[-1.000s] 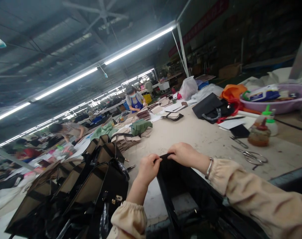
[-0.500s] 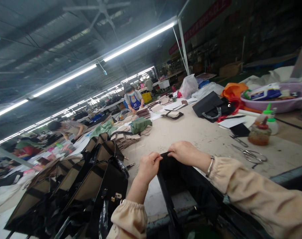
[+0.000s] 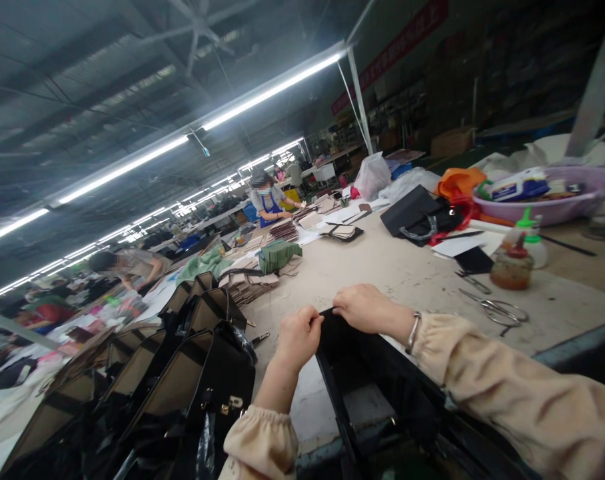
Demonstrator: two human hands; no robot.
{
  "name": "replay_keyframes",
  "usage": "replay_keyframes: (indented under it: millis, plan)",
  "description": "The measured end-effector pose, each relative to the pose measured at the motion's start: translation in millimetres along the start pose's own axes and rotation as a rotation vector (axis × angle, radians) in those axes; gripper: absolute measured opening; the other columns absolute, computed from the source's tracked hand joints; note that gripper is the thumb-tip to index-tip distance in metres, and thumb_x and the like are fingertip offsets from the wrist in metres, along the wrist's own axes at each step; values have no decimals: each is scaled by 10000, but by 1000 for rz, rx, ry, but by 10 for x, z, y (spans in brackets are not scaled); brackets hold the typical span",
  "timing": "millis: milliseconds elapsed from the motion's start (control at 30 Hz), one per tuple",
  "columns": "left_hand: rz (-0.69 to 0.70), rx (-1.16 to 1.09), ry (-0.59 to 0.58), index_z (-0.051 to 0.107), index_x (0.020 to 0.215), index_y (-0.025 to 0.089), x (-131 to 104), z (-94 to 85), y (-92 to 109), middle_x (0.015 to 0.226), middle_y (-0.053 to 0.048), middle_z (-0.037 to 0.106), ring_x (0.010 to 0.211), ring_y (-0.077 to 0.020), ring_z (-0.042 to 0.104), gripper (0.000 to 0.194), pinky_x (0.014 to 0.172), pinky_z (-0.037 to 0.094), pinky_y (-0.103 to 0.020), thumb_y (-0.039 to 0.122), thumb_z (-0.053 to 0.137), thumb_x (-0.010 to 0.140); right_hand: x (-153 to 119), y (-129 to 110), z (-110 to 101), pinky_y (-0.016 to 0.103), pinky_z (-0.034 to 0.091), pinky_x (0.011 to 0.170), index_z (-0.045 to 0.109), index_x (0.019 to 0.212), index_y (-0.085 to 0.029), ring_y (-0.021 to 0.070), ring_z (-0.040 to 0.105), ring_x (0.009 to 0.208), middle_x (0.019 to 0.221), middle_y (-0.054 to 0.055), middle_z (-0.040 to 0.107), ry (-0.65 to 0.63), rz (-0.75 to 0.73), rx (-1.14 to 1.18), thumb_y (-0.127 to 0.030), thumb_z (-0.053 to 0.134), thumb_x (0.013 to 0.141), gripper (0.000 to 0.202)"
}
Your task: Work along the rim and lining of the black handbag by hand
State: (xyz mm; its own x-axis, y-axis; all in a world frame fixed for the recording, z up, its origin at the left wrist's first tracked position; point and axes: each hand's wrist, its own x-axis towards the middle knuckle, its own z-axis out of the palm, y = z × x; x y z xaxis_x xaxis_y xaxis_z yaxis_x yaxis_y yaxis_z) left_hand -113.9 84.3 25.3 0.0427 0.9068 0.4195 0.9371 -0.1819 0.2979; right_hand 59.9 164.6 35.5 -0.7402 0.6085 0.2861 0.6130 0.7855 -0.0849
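Spanning the middle of the frame, the pale, stained work surface point(image 3: 342, 267) carries all the items listed here apart from the black item in hand, whose support cannot be determined. A row of upright black bags with tan-brown side panels point(image 3: 220, 387) fills the lower left, leaning against one another; gold-coloured metal fittings are visible on the nearest. A soft black bag piece with a hollow middle point(image 3: 397, 370) lies at lower centre to lower right, its top edge at the centre and its lower part dark and cut off by the frame.

A lilac plastic basin point(image 3: 557, 212) sits at the right edge, holding mixed articles. Left of it lies a finished-looking black handbag point(image 3: 415, 213) with wrapped handles.

The left hand point(image 3: 298, 337) is pinching the top edge of the bag piece between thumb and forefinger. The right hand point(image 3: 365, 308) grips the same edge just beside it, fingers bent over the material.

At right, a squat jar of brown liquid with a red top point(image 3: 511, 272) stands near silver metal scissors point(image 3: 500, 310). Smallest noted: a silver-coloured metal bracelet point(image 3: 413, 331) around the right wrist.
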Motion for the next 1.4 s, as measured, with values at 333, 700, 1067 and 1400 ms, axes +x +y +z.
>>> replay_keyframes:
  millis: [333, 700, 1067, 1400]
  plan:
    - [-103, -114, -17, 532, 910, 200, 38, 11, -1, 750, 42, 637, 716, -147, 593, 158, 664, 390, -245, 198, 635, 790, 13, 7, -35, 266, 429, 671, 704, 866, -219, 201, 632, 845, 897, 51, 696, -17, -1, 16, -333, 463, 861, 267]
    - [-51, -36, -76, 706, 875, 220, 143, 76, 15, 863, -24, 690, 811, -179, 628, 110, 749, 442, -274, 200, 603, 842, -3, -2, -22, 272, 439, 695, 706, 865, -210, 204, 634, 847, 909, 68, 694, -21, -20, 41, -313, 438, 869, 288]
    - [-52, -41, -46, 686, 801, 177, 149, 148, 28, 758, -12, 653, 697, -137, 573, 115, 620, 359, -232, 158, 581, 843, -47, 98, 35, 262, 427, 756, 688, 1001, -246, 190, 624, 902, 944, 43, 698, -15, -5, 117, -301, 486, 831, 270]
    - [-34, -62, -81, 672, 760, 189, 166, 119, 14, 732, -8, 635, 706, -144, 560, 152, 635, 352, -236, 155, 550, 844, 56, -48, -7, 286, 440, 701, 699, 879, -197, 211, 630, 834, 913, 83, 686, -13, -38, 54, -261, 419, 856, 288]
